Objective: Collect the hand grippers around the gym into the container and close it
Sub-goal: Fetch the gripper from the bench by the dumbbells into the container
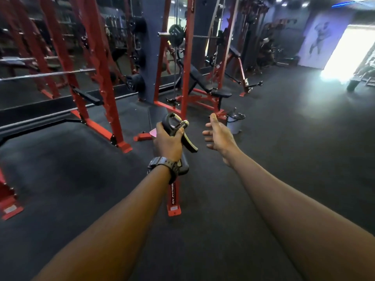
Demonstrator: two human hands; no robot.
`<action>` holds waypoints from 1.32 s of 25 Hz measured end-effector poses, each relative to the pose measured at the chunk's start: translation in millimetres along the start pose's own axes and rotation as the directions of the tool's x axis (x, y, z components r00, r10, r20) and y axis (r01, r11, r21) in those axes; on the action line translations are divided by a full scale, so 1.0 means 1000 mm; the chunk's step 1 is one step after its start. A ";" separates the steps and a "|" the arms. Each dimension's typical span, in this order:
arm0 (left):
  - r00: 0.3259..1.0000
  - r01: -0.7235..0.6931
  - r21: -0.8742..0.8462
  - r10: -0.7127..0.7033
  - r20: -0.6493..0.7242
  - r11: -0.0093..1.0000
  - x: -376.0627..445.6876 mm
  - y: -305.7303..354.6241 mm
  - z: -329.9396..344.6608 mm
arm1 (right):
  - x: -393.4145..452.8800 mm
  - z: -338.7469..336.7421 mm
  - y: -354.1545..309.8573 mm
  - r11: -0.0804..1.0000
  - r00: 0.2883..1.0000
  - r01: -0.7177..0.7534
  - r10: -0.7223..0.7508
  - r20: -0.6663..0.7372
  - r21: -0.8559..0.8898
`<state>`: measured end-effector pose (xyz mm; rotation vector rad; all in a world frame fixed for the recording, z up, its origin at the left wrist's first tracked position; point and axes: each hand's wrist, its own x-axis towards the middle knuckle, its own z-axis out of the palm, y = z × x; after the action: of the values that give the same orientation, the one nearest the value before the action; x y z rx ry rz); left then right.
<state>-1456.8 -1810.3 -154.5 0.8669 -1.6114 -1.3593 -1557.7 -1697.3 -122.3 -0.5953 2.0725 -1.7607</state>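
Red post (174,196) (lettering "FITNESS", partly hidden)

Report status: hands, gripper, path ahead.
Left hand gripping hand gripper. Right hand open, empty. Container not identified. Red rack foot on floor ahead.

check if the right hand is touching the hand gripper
Apart. The head view shows dark floor between the open right hand and the hand gripper, which only the left hand holds.
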 end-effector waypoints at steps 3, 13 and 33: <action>0.997 0.080 -0.009 -0.080 0.010 0.997 0.075 -0.034 0.047 | 0.080 0.004 0.009 0.998 0.998 -0.053 0.054 0.016 -0.040; 0.974 0.210 -0.032 -0.212 -0.084 0.977 0.245 -0.069 0.186 | 0.356 0.007 0.052 0.998 0.975 -0.061 0.064 0.211 -0.024; 0.539 0.540 -0.497 -0.733 -0.415 0.679 0.480 -0.296 0.279 | 0.671 0.164 0.203 0.896 0.685 -0.168 0.407 0.604 -0.412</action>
<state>-1911.8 -2178.6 -386.1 1.6007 -0.5369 -1.5494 -2058.8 -2161.9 -347.9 -0.7981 1.7784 -0.8187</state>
